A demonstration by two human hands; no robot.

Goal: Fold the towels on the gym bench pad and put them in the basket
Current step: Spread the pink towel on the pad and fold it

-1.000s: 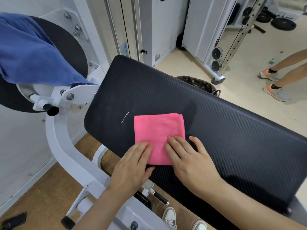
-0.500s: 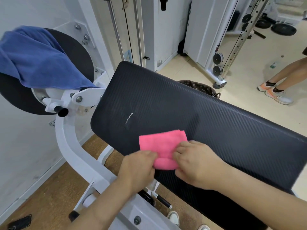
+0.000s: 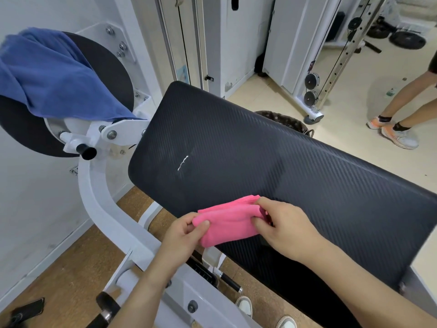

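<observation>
My left grip (image 3: 184,235) pinches the left end of the folded pink towel (image 3: 227,221) between thumb and curled fingers, and my right grip (image 3: 283,228) is closed round its right end, fingers bunched into the cloth. The towel hangs between them as a short, thick band at the near edge of the black padded tabletop (image 3: 260,157). Its lower part overlaps that edge, and I cannot tell whether the far side touches the surface or is just above it. A small white mark sits on the pad well beyond the towel. The dark basket (image 3: 283,120) peeks out behind the far edge of the tabletop, mostly hidden. Off to my left a blue towel (image 3: 52,74) is draped over a round black pad (image 3: 111,72) on the white frame (image 3: 99,204). Another person's legs (image 3: 402,107) stand on the floor at the far right.
</observation>
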